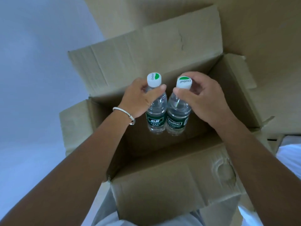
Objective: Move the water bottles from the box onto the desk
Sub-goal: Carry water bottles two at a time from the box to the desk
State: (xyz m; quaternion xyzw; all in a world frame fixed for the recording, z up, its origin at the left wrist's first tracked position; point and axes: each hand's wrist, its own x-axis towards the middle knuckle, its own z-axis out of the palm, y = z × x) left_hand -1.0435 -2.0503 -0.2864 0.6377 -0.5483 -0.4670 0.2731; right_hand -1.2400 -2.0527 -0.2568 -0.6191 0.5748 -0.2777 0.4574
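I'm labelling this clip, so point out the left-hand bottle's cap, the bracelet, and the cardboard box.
left bottle's cap [154,79]: head view, top face.
bracelet [124,113]: head view, band across left wrist.
cardboard box [172,181]: head view, near flap.

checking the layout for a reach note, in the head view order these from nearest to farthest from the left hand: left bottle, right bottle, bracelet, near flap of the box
1. left bottle: gripped at its neck by the left hand.
2. bracelet: on that hand's own wrist, just behind it.
3. right bottle: beside the left one, held by the right hand.
4. near flap: lowest in the picture, toward the person.
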